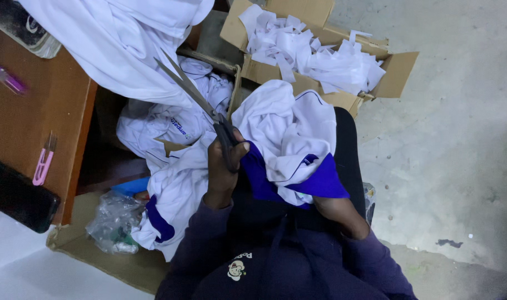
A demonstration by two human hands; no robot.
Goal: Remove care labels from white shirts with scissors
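Dark sleeves frame the lap, where the left hand [223, 166] grips scissors [200, 103] — blades parted, pointing away. Right hand [331, 208] — mostly hidden under the white-and-blue garment [286, 139] — supports it; grip unclear.

Scissors and a white garment with blue trim, both in hand over the lap.

The scissors [200, 103] are long, with bright steel blades and dark handles; the blades stand slightly parted and point up and to the left, tips over the heap of white cloth behind, handles gripped at the lower end. The white garment [289, 133] is bunched and rumpled on the lap, just right of the scissors' handles, with deep blue panels at its lower edge and a thin dark piping line across one fold (its far side droops from view).
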